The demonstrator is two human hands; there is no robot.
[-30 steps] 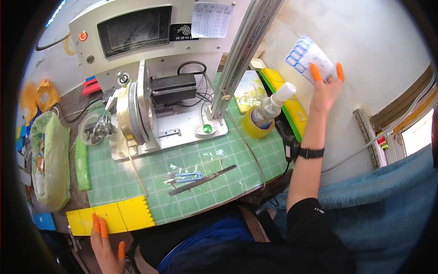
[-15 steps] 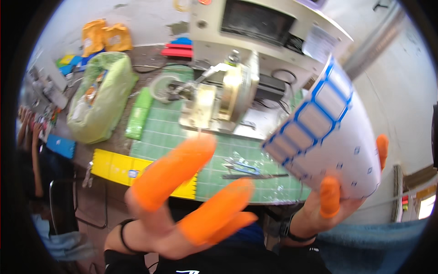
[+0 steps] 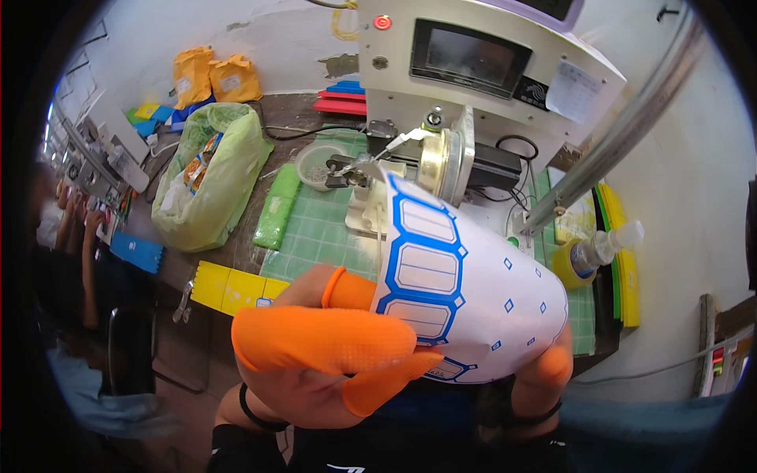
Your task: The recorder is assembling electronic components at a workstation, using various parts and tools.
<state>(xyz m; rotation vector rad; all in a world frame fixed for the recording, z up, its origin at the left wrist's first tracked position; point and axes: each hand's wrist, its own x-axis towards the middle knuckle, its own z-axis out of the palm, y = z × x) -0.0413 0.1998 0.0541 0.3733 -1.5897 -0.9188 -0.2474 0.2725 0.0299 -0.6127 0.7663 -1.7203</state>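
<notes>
A white sheet of blue-bordered sticker labels [image 3: 505,284] curls in front of me, printed with small blue diamonds on its plain side. My left hand [image 3: 327,359], with orange finger cots, is closed at the sheet's left edge, thumb and fingers pinching near the lower labels. Behind the sheet's lower right side, my right hand [image 3: 548,370] grips it; only an orange-covered fingertip and part of the hand show. Just beyond the sheet stands a machine fixture with a brass-coloured round part [image 3: 432,162], partly covered by the paper.
The white machine housing [image 3: 394,102] carries a dark screen [image 3: 469,55]. Leftward are a shallow tub [image 3: 303,167], a green packet [image 3: 277,209], a bag-lined bin [image 3: 206,209] and a yellow strip [image 3: 236,290]. A spray bottle [image 3: 583,260] and metal post [image 3: 615,130] stand right. Another person's arms [image 3: 91,268] appear far left.
The sheet has swung left and lower, now facing me more. My left hand has gone from spread fingers to pinching its edge. The view has shifted, revealing the spray bottle.
</notes>
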